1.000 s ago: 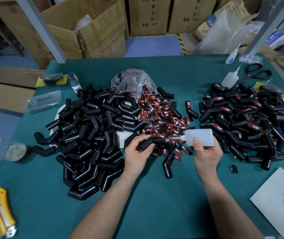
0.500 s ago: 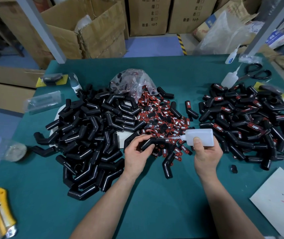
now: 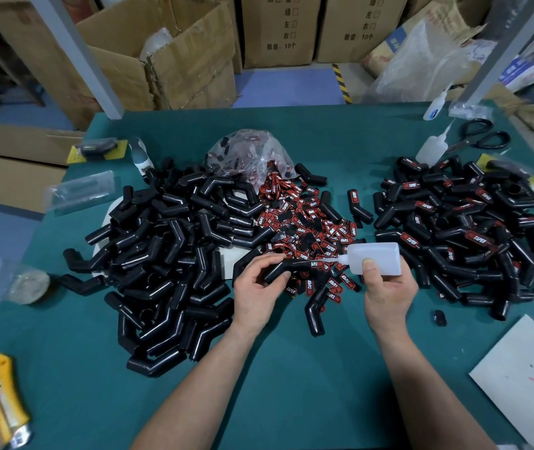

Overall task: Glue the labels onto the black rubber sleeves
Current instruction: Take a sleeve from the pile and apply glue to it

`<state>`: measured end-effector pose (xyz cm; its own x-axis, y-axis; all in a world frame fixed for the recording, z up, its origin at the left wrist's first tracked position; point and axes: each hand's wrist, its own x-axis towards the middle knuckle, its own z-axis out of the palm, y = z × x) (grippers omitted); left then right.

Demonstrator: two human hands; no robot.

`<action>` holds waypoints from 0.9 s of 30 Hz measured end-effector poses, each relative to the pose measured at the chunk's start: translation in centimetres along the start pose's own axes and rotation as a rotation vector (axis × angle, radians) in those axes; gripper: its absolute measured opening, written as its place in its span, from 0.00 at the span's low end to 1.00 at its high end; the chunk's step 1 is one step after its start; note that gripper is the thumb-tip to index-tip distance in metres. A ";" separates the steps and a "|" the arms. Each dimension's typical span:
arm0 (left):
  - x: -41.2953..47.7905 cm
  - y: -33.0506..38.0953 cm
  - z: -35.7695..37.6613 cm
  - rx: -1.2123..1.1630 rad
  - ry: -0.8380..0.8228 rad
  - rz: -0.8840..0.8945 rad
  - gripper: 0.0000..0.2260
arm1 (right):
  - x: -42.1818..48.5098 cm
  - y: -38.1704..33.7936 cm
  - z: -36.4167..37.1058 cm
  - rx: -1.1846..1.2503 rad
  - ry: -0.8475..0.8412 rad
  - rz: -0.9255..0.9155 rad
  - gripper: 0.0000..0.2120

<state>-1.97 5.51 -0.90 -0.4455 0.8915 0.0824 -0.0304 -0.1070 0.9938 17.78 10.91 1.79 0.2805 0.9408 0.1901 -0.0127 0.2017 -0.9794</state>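
Nothing of note has moved over the last second: both hands and the bottle sit where they were, and only the left fingers have shifted slightly.

Grip: the left hand [image 3: 254, 289] is curled round one bent black rubber sleeve [image 3: 288, 264] and holds it clear of the table [image 3: 291, 384]. The right hand [image 3: 389, 293] clasps the glue bottle [image 3: 376, 256], thumb on its near face. The nozzle is laid across to the free end of the sleeve, at or just short of contact.

A label shows at that end of the sleeve. I cannot tell whether it is on the sleeve or lies among the loose labels [image 3: 301, 222] heaped just beyond the grip.

Progress, judged from the lie of the stock:
- The labelled pile [image 3: 470, 222], outboard of the right hand, holds sleeves with red labels already on.
- The unlabelled pile [image 3: 168, 254], outboard of the left hand, looks at least as large and shows no labels.
- One bare sleeve lies just below the grip, between the wrists.

Judgement: roughly half done. This piece appears to be at the gluing step.
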 end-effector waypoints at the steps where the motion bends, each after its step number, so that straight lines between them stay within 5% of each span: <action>1: 0.0 0.0 0.0 0.000 0.001 -0.001 0.18 | -0.1 0.0 0.0 0.004 -0.001 -0.002 0.09; 27: 0.1 -0.2 -0.1 0.018 0.006 0.005 0.21 | -0.1 -0.4 0.0 0.005 0.002 -0.011 0.09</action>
<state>-2.06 5.56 -1.14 -0.4506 0.8884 0.0872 -0.0119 -0.1037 0.9945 17.73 10.74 2.11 0.2826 0.9380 0.2010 -0.0146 0.2137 -0.9768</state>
